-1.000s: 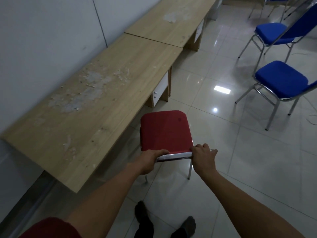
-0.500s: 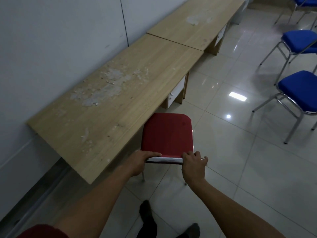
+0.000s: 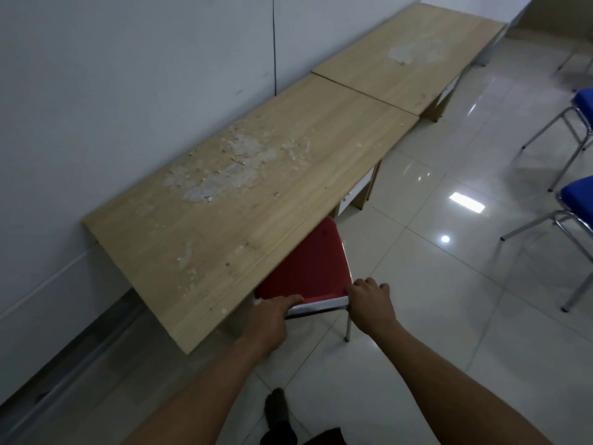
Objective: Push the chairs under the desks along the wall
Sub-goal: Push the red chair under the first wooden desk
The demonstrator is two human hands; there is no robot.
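A red chair [image 3: 309, 266] with chrome legs stands at the front edge of the near wooden desk [image 3: 224, 207], which is against the white wall. The left part of its red seat is hidden under the desktop. My left hand [image 3: 272, 319] grips the top of the chair's backrest at its left end. My right hand [image 3: 369, 303] grips the same backrest at its right end. Only the chair's right rear leg shows below the seat.
A second wooden desk [image 3: 417, 59] continues along the wall further away. Two blue chairs [image 3: 577, 200] with chrome frames stand on the tiled floor at the right. Flaked white patches lie on both desktops. My feet [image 3: 279, 412] show at the bottom.
The red chair has moved left toward the wall, and part of its seat is now under the near desk. Both hands have kept their hold on the backrest.
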